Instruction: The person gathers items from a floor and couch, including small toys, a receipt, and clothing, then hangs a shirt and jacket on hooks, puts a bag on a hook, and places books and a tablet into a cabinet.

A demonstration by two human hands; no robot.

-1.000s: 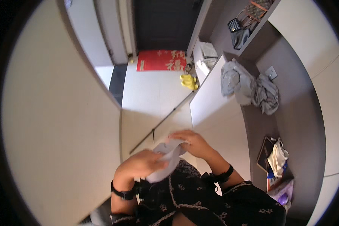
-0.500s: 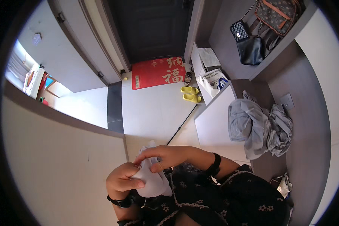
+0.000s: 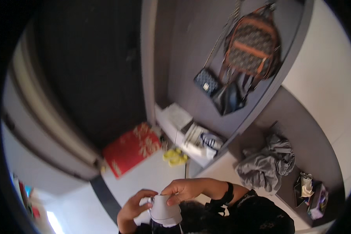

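A white cap (image 3: 165,211) is held low in front of my body, its curved edge facing me. My left hand (image 3: 135,206) grips its left side, fingertips bent over a small ring or buckle there. My right hand (image 3: 186,190) pinches the cap's upper right edge between thumb and fingers. A dark band circles my right forearm. My lower body and part of the cap's underside are dark and blurred.
A brown patterned backpack (image 3: 253,46) and a small black bag (image 3: 206,82) hang at the upper right. Grey cloth (image 3: 267,163) lies crumpled on a bench. Yellow slippers (image 3: 175,157) stand near a red mat (image 3: 132,150) by a dark door (image 3: 89,70).
My view has swung right and up toward the bags and door. The cap sits lower in view and is turned, and my fingers have shifted along its edge.
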